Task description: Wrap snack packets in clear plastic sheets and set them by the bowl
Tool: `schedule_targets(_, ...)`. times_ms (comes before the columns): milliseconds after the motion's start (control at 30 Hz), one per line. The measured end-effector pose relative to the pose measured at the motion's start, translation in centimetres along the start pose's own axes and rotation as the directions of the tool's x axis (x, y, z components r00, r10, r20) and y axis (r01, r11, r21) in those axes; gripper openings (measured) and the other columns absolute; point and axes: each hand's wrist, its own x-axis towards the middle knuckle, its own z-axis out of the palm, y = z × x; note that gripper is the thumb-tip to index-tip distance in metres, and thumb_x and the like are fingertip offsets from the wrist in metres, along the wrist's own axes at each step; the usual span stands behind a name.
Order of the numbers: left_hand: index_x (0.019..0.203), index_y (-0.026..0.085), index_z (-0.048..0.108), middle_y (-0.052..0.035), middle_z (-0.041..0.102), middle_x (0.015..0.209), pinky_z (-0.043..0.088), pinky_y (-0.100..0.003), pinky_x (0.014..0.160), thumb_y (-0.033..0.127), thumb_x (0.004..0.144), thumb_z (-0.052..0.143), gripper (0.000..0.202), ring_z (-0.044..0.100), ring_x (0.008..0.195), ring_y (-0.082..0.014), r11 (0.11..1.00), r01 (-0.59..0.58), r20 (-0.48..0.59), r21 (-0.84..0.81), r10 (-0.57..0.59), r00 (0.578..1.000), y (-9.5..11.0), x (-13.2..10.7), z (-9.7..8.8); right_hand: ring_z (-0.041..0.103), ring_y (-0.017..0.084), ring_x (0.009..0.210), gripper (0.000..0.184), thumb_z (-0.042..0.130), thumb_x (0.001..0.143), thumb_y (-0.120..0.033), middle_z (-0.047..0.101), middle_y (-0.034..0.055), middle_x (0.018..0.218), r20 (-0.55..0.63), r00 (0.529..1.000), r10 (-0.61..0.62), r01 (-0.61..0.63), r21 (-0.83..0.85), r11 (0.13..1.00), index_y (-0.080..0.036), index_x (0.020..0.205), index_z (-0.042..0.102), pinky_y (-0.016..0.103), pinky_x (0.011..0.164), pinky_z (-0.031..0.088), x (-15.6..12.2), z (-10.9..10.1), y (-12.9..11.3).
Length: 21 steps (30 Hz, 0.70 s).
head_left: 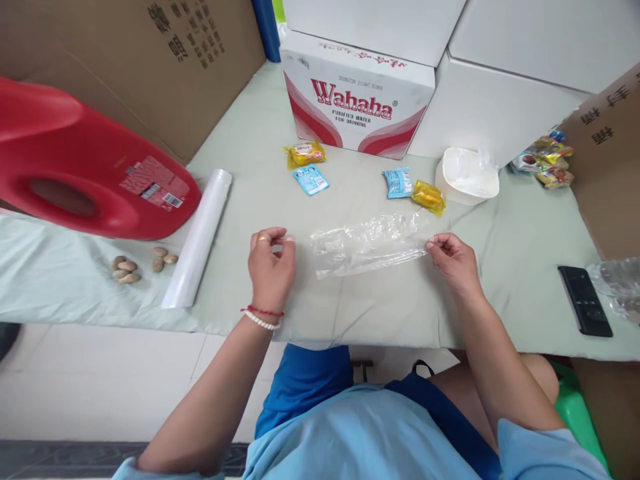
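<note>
A clear, crinkled plastic bag [370,245] lies stretched across the cloth-covered table between my hands. My right hand [453,260] pinches its right end between thumb and fingers. Just beyond the bag's left end is my left hand [273,263], fingers loosely curled, a gap between thumb and fingers, and nothing visible in it. Behind the bag on the right are a blue packet [399,183] and a yellow-wrapped snack [429,197]. Farther back on the left, another yellow-wrapped snack [306,155] sits beside a flat blue packet [311,179].
A white tub [453,190] with clear plastic in it stands near several wrapped snacks [547,160]. A Wahaha carton [355,100] is at the back. On the left are a red jug [100,167], a white roll [197,240] and several nuts [126,269]; a phone [585,300] lies right.
</note>
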Motion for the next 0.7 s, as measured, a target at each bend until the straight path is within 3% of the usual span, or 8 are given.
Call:
schedule_targets(133,0.101,0.021,0.073,-0.0112,0.065,0.114,0.051,-0.047,0.100,0.038,0.089,0.065,0.022,0.061,0.104,-0.0289,0.984,-0.124,0.202,0.126,0.096,0.975,-0.4,1.4,2.9,0.045,0.011,0.058,0.033,0.079,0.077,-0.047,0.065,-0.0002,0.081,-0.026,0.999,-0.020,0.015,-0.170,0.985,-0.020,0.093,0.069,0.027,0.055,0.038,0.8,-1.7,0.6)
schedule_targets(200,0.088,0.022,0.073,-0.0127,0.066,0.109,0.046,-0.054,0.106,0.039,0.085,0.070,0.017,0.057,0.110,-0.0346,0.969,-0.170,0.315,0.179,0.108,0.943,-0.6,1.2,4.1,0.050,0.012,0.063,0.034,0.076,0.079,-0.043,0.068,0.0040,0.099,-0.135,0.980,-0.146,0.090,-0.354,0.931,-0.020,0.103,0.070,0.031,0.062,0.047,1.0,-2.1,0.1)
schedule_targets(300,0.073,0.023,0.069,-0.0120,0.068,0.103,0.045,-0.054,0.103,0.035,0.082,0.073,0.015,0.055,0.110,-0.0358,0.963,-0.196,0.388,0.183,0.113,0.915,-0.5,0.1,4.8,0.053,0.014,0.067,0.029,0.070,0.089,-0.040,0.067,0.0067,0.114,-0.236,0.881,-0.410,0.255,-0.495,0.831,-0.022,0.111,0.070,0.036,0.075,0.053,0.8,-0.8,-1.7)
schedule_targets(400,0.075,0.023,0.068,-0.0077,0.068,0.094,0.048,-0.044,0.092,0.034,0.084,0.070,0.014,0.059,0.096,-0.0281,0.982,-0.164,0.399,0.092,0.115,0.910,-0.1,-0.8,4.5,0.058,0.017,0.073,0.020,0.063,0.099,-0.040,0.068,0.0064,0.107,0.055,0.860,-0.508,0.487,-0.390,0.782,-0.025,0.107,0.073,0.035,0.077,0.054,0.7,2.9,-3.2)
schedule_targets(467,0.078,0.023,0.068,-0.0044,0.067,0.087,0.048,-0.037,0.079,0.035,0.084,0.069,0.014,0.058,0.080,-0.0217,0.993,-0.122,0.425,0.006,0.108,0.899,0.2,-1.3,4.0,0.061,0.018,0.080,0.021,0.066,0.099,-0.039,0.068,0.0091,0.122,0.311,0.810,-0.498,0.580,-0.289,0.762,-0.026,0.113,0.075,0.035,0.077,0.055,1.1,6.0,-3.2)
schedule_targets(533,0.079,0.023,0.068,-0.0019,0.066,0.080,0.046,-0.033,0.070,0.037,0.084,0.070,0.016,0.055,0.069,-0.0175,0.995,-0.078,0.444,-0.065,0.099,0.891,0.5,-1.5,3.5,0.063,0.018,0.085,0.025,0.071,0.095,-0.034,0.062,0.0101,0.140,0.468,0.757,-0.455,0.606,-0.243,0.758,-0.027,0.119,0.075,0.035,0.078,0.055,1.7,8.8,-2.5)
schedule_targets(600,0.079,0.022,0.067,-0.0004,0.066,0.074,0.044,-0.031,0.065,0.039,0.084,0.073,0.018,0.054,0.065,-0.0159,0.993,-0.014,0.461,-0.118,0.067,0.885,0.6,-1.6,3.1,0.064,0.017,0.087,0.020,0.070,0.094,-0.027,0.063,0.0090,0.138,0.546,0.727,-0.415,0.605,-0.224,0.764,-0.026,0.112,0.077,0.034,0.080,0.055,2.2,10.6,-1.7)
schedule_targets(700,0.081,0.022,0.065,0.0006,0.065,0.067,0.043,-0.029,0.062,0.042,0.084,0.075,0.023,0.056,0.062,-0.0152,0.971,0.133,0.495,-0.198,-0.018,0.869,0.4,-1.5,2.7,0.067,0.018,0.090,0.014,0.065,0.096,-0.023,0.070,0.0071,0.119,0.533,0.724,-0.437,0.601,-0.177,0.780,-0.024,0.099,0.079,0.033,0.083,0.055,2.0,11.3,-0.9)
